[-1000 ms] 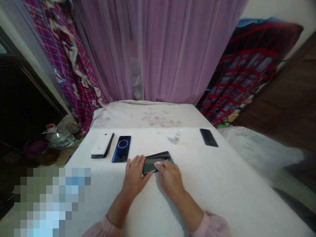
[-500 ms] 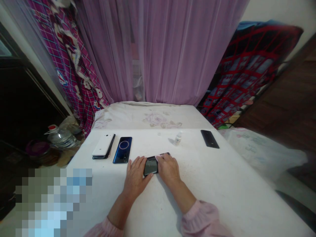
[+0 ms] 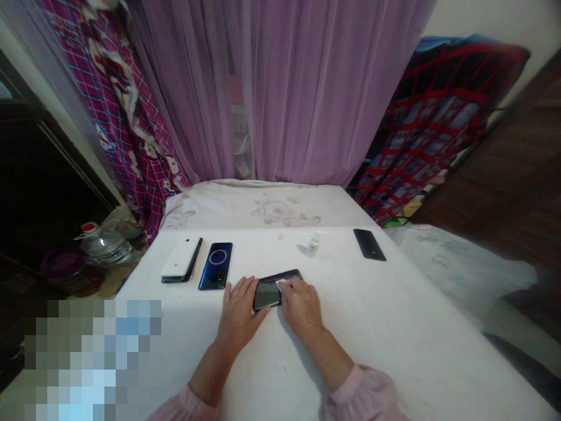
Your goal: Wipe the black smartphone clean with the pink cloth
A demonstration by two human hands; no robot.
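Observation:
A black smartphone [image 3: 267, 295] lies flat on the table between my hands, with its dark glossy screen up. My left hand [image 3: 239, 310] grips its left end, thumb along the near edge and fingers over the far edge. On the screen's right part rests my right hand [image 3: 301, 304], fingers bent and pressed together around a small pale pink cloth [image 3: 281, 283]; most of the cloth is hidden under the fingers. Left of my hands lies a blue phone [image 3: 215, 266], back up with a ring on it. Beyond the phone stands a small clear spray bottle [image 3: 313, 245].
A white phone [image 3: 182, 257] tops a small stack at the table's left. A black phone [image 3: 369, 244] lies near the right edge. White cloth covers the table [image 3: 372, 327]. Purple curtains [image 3: 307, 93] hang behind, and a large water bottle [image 3: 105, 245] stands left of the table.
My right hand has slid slightly nearer along the phone, uncovering more of its far right edge. My left hand keeps its hold. The whole view has shifted a little.

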